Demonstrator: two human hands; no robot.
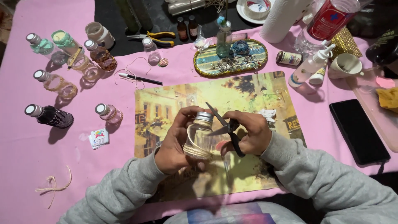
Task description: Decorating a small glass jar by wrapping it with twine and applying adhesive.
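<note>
Bottle (pixel 199 137), small, clear, silver-capped and wound with twine at its base, sits above the picture placemat (pixel 248 95), gripped by the left hand (pixel 176 143). Just beside it, the right hand (pixel 248 135) grasps open scissors (pixel 226 126), blades touching the bottle.

Bare placemat (pixel 248 93) ahead of hands, decorated bottles (pixel 62 85) crowding left, phone (pixel 358 130) blocking right

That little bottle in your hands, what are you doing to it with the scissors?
The left hand holds a small glass bottle with a silver cap and twine wound round its base. The right hand holds black scissors, blades open beside the bottle's neck. Both are above a picture placemat on the pink tablecloth, with other decorated bottles at left.
</note>
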